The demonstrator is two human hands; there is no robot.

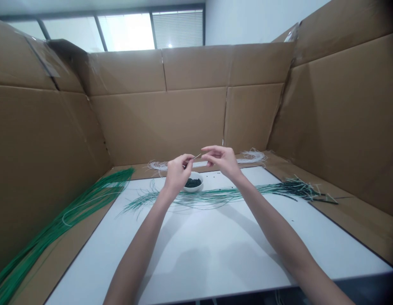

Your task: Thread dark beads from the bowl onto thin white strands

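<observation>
My left hand (178, 173) is closed in a pinch on a thin white strand (197, 156). The strand's free end sticks out to the right, over the far part of the table. Just right of that tip is my right hand (222, 160), its fingertips apart and nothing visible between them. Below my left hand stands a small white bowl (201, 186) holding dark green bits (193, 182). A bundle of thin green strands (212, 195) lies across the table under my wrists, with dark green pieces and pale tips at its right end (298, 189).
A long bundle of green strands (65, 216) lies along the left side. White strands (252, 157) lie behind the white table top (196, 254). Tall cardboard walls (164, 123) enclose the left, back and right. A few dark specks dot the table by the bowl.
</observation>
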